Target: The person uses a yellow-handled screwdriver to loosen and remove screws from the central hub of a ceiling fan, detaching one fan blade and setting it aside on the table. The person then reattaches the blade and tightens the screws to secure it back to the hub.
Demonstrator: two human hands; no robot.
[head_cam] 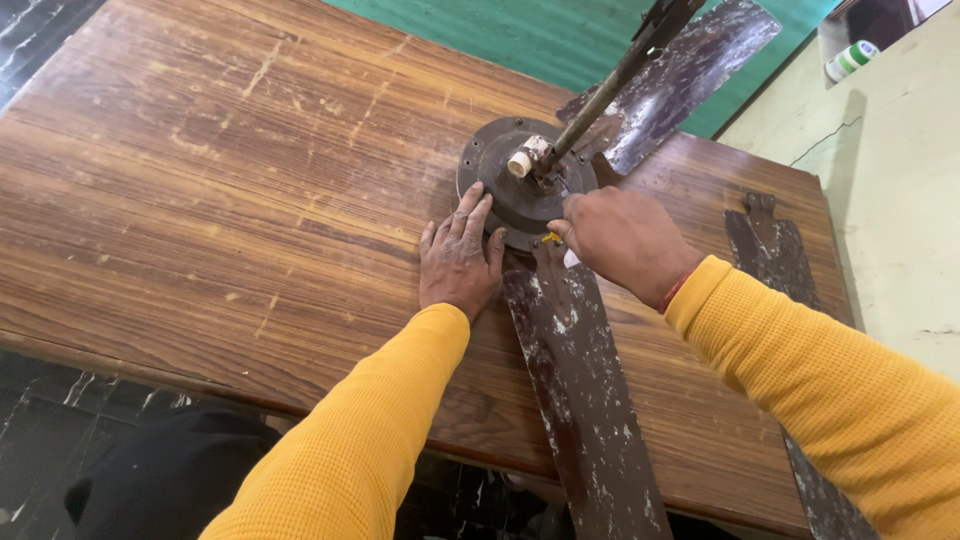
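The ceiling fan motor hub [524, 180] sits on the far half of the wooden tabletop [200, 180], its down rod [610, 90] slanting up and away. The left hand [458, 262] lies flat, fingers spread, fingertips pressed against the hub's near rim — holding nothing, only steadying. The right hand [625, 240] is closed in a tight grip around a small tool with a yellow tip [551, 237], likely a screwdriver, set where the near fan blade [580, 400] meets the hub.

That near blade hangs well past the tabletop's front edge. If its fastening comes free, I'd judge its overhanging weight could tip it off toward the floor. The tool could also slip from the screw and jab the left fingers, which rest just beside it.

Counted: one hub, one rod, three blades — the near one, one still on the far side [680, 70], one lying loose at the right [775, 255]. A white-and-green bottle [850, 60] lies by the wall.
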